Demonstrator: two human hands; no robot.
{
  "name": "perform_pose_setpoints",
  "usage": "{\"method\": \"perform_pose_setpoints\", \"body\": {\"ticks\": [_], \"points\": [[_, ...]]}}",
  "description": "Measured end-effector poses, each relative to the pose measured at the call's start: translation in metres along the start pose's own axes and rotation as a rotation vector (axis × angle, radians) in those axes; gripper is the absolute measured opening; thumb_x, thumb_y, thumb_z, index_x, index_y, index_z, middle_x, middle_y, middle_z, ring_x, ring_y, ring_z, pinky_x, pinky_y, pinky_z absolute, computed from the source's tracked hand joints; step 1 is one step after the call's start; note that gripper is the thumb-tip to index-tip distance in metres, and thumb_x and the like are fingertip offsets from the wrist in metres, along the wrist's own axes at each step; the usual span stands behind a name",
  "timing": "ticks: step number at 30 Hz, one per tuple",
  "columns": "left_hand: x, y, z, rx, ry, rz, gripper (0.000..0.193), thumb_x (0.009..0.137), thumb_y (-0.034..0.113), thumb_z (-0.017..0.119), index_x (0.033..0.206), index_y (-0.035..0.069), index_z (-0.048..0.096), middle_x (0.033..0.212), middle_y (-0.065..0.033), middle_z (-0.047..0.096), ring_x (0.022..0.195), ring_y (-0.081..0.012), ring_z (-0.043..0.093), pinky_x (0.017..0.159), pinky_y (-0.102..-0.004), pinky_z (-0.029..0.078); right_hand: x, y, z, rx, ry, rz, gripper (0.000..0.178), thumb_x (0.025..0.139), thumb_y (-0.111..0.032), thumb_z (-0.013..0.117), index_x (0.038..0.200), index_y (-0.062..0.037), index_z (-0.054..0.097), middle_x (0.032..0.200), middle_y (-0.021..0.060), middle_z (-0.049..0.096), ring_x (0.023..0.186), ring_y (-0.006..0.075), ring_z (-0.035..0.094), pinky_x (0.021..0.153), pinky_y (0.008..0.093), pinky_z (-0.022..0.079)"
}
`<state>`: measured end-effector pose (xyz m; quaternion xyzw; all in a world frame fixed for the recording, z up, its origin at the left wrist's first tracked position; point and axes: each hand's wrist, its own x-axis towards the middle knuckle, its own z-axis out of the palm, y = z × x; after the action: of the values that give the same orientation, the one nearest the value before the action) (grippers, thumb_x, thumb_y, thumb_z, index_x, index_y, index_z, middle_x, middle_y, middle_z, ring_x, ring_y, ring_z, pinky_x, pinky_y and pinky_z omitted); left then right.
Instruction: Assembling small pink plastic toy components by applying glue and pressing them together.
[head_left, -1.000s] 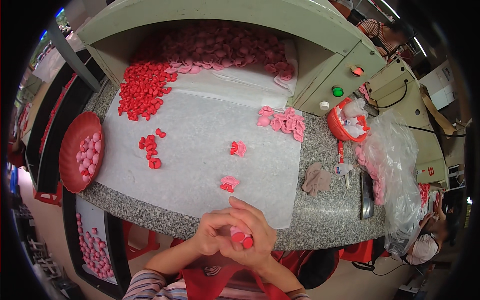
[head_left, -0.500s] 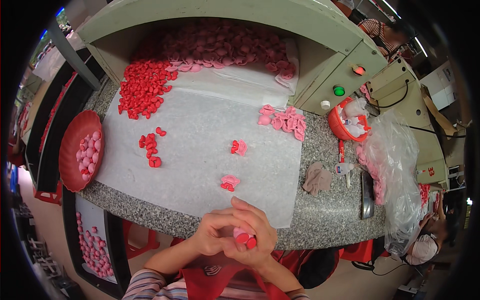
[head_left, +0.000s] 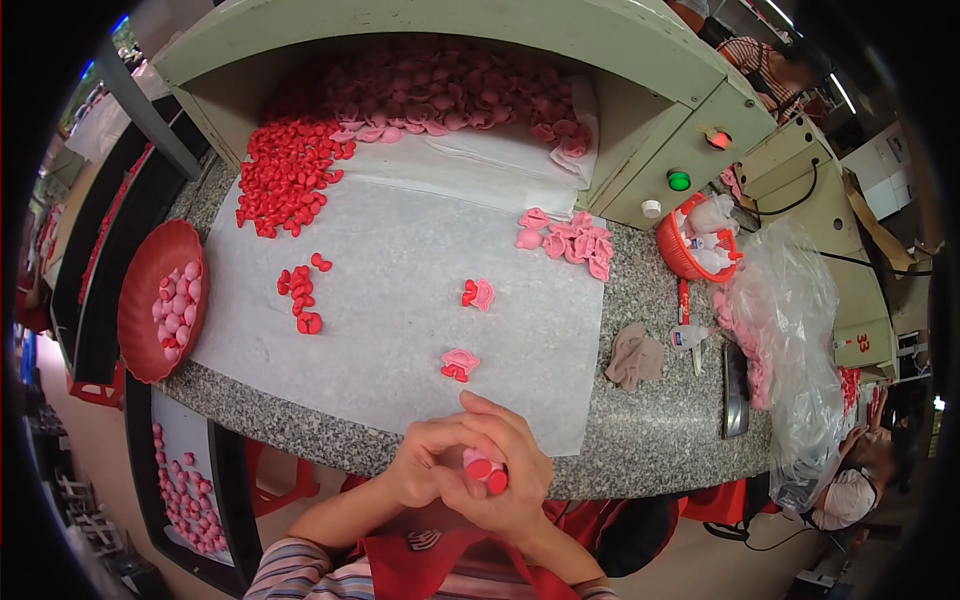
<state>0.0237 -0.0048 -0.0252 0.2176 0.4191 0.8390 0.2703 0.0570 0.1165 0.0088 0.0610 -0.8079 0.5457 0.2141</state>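
Observation:
Close to my body at the table's front edge, my left hand (head_left: 428, 462) and my right hand (head_left: 520, 470) are clasped together. Between them they grip a small pink piece with red round ends (head_left: 482, 467); most of it is hidden by my fingers. Just beyond my hands, a pink ruffled piece with red parts (head_left: 459, 364) lies on white paper (head_left: 390, 330). Farther away lies a second pink and red piece (head_left: 478, 294). To the left is a short line of small red pieces (head_left: 299, 288).
A red heap (head_left: 290, 175) and a pink heap (head_left: 450, 85) fill the pale green cabinet's opening. A red bowl (head_left: 135, 310) holds pink pieces at left. At right are pink pieces (head_left: 580, 243), a red basket (head_left: 672, 250), a cloth (head_left: 634, 357), a phone (head_left: 735, 392) and a plastic bag (head_left: 800, 330).
The pink and red piece has turned a little between my hands, its red ends shifting. My hands stay clasped in nearly the same place.

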Motion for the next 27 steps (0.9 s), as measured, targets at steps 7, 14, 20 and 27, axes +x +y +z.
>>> {"method": "perform_pose_setpoints", "body": {"ticks": [7, 14, 20, 27], "points": [[0.012, 0.006, -0.01, -0.438, -0.285, -0.074, 0.027, 0.072, 0.001, 0.067, 0.098, -0.002, 0.058, 0.089, -0.0138, 0.059, 0.084, -0.0198, 0.056, 0.076, -0.0313, 0.044, 0.02, 0.001, -0.044, 0.905, -0.511, 0.715, 0.05, 0.074, 0.0, 0.049, 0.124, 0.0073, 0.042, 0.134, 0.0212, 0.036, 0.119, 0.0281, 0.043, 0.095, 0.0353, 0.038], [0.009, 0.011, -0.02, -0.464, -0.285, -0.351, 0.041, 0.069, -0.007, 0.067, 0.108, -0.003, 0.055, 0.098, -0.0133, 0.061, 0.089, -0.0176, 0.059, 0.078, -0.0287, 0.047, 0.031, -0.003, -0.052, 0.902, -0.517, 0.952, 0.054, 0.075, 0.004, 0.052, 0.127, 0.0066, 0.039, 0.133, 0.0192, 0.039, 0.118, 0.0242, 0.044, 0.096, 0.0338, 0.038], [0.003, 0.005, -0.016, -0.394, -0.143, -0.359, 0.05, 0.07, -0.01, 0.064, 0.118, -0.004, 0.051, 0.098, -0.0127, 0.063, 0.087, -0.0166, 0.061, 0.078, -0.0268, 0.049, 0.029, 0.004, -0.052, 0.861, -0.667, 0.818, 0.056, 0.073, 0.007, 0.054, 0.127, 0.0071, 0.04, 0.134, 0.0166, 0.038, 0.119, 0.0232, 0.043, 0.098, 0.0332, 0.035], [0.001, 0.001, -0.014, -0.508, -0.136, -0.342, 0.045, 0.072, -0.009, 0.063, 0.116, -0.007, 0.052, 0.099, -0.0126, 0.062, 0.089, -0.0173, 0.061, 0.078, -0.027, 0.05, 0.027, 0.006, -0.054, 0.924, -0.658, 0.895, 0.056, 0.074, 0.008, 0.051, 0.128, 0.0071, 0.038, 0.134, 0.0166, 0.039, 0.12, 0.0237, 0.043, 0.099, 0.0336, 0.035]]}}
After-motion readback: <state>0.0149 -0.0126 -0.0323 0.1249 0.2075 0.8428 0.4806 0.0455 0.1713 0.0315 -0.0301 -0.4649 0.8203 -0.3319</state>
